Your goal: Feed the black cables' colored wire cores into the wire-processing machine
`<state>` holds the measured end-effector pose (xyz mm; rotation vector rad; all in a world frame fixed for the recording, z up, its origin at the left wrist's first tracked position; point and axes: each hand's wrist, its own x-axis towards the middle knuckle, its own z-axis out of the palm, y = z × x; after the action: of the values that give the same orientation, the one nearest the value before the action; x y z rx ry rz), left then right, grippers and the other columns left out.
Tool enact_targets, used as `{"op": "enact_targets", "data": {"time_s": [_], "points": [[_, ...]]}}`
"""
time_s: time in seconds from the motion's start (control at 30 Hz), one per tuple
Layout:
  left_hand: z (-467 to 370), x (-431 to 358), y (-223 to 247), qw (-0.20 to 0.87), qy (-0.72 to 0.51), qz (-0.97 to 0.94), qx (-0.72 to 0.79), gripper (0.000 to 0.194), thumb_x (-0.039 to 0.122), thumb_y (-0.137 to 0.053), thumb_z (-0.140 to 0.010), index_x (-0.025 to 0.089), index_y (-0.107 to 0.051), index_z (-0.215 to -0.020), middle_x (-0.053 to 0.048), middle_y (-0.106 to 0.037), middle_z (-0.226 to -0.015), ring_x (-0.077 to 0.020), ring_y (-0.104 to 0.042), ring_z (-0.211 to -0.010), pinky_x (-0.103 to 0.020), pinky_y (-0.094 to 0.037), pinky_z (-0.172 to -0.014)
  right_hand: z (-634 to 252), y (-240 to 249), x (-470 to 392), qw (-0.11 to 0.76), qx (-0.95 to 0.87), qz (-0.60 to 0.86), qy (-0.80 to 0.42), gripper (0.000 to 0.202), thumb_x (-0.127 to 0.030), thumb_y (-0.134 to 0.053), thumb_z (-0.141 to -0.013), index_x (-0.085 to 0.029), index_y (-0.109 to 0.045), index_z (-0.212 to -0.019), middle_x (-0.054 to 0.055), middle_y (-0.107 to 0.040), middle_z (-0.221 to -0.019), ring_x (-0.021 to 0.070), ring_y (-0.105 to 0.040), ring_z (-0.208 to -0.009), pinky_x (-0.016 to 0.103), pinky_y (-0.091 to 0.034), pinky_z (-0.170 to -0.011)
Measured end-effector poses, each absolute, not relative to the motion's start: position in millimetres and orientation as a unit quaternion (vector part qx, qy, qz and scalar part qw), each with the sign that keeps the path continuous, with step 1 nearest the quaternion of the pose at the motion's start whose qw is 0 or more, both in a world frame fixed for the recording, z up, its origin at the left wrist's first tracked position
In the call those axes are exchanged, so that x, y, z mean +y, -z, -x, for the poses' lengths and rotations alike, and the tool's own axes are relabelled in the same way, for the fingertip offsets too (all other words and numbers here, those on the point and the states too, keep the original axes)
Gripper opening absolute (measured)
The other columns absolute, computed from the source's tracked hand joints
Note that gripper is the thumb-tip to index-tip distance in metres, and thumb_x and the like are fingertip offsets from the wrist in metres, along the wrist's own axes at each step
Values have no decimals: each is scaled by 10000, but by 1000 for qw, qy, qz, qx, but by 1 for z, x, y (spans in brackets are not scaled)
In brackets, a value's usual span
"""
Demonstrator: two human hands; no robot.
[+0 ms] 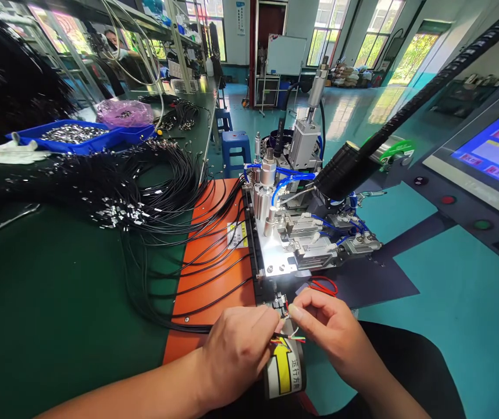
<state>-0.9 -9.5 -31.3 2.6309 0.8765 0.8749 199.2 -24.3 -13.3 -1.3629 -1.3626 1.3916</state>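
Observation:
My left hand (243, 349) is closed around the end of a black cable (192, 328). Several thin coloured wires (297, 338) poke out past its fingers, over a cylinder with a yellow arrow label (285, 369). Thumb and forefinger of my right hand (330, 326) are pinched together at a thin wire, close to the left fingertips; the exact grip point is partly hidden. Just beyond both hands is a small metal holder (280, 301) at the front of the machine (275, 250). More black cables run across the orange plate (214, 273) into the machine's side.
Bundled black cables (162, 180) with metal ends cover the green bench (49, 302) on the left. Behind them sits a blue tray (66, 142) of small metal parts. A black flexible tube (432, 93) slants over the machine, and a control panel (467, 186) stands at right.

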Motion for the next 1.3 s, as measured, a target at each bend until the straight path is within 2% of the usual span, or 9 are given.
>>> {"op": "enact_targets", "data": {"time_s": [0.23,0.4,0.63,0.9,1.1,1.3], "points": [[2,-10,32,115,-290,-906,287,205,198,-398,-990,205,-432,-788,12,-493,-650,-153,-451,-549,-321,-266,-520,-201,12,-22,367,-504,510,-593,246,-373,-609,-928,-178,-602,-778,-44,-479,-687,102,-419,-622,215,-344,-550],[3,-9,34,114,-289,-906,287,188,194,-414,-987,204,-445,-802,12,-492,-657,-161,-438,-557,-329,-267,-521,-205,11,-19,363,-516,500,-593,219,-375,-611,-927,-179,-617,-830,-38,-490,-719,108,-426,-641,221,-350,-561],[2,-8,32,112,-291,-906,285,182,174,-421,-978,202,-447,-800,15,-483,-656,-159,-426,-553,-323,-264,-522,-206,12,-18,362,-528,496,-587,237,-355,-594,-943,-181,-589,-783,-40,-480,-713,109,-414,-645,228,-344,-575],[2,-9,34,123,-292,-900,300,154,142,-434,-940,193,-478,-801,12,-477,-655,-157,-430,-558,-309,-280,-529,-205,15,-20,356,-515,498,-599,286,-409,-550,-973,-177,-613,-818,-51,-454,-639,99,-396,-588,236,-325,-553],[3,-9,36,120,-292,-898,305,149,123,-453,-917,195,-485,-790,13,-474,-654,-162,-432,-559,-321,-279,-523,-203,17,-19,380,-503,488,-604,225,-378,-679,-892,-172,-637,-814,-11,-567,-764,125,-490,-692,240,-388,-618],[2,-10,34,118,-296,-898,303,142,121,-457,-917,193,-485,-798,14,-485,-656,-158,-444,-560,-320,-276,-526,-199,22,-21,390,-495,504,-591,245,-386,-691,-878,-168,-641,-777,-5,-577,-748,133,-495,-690,245,-404,-619]]}}
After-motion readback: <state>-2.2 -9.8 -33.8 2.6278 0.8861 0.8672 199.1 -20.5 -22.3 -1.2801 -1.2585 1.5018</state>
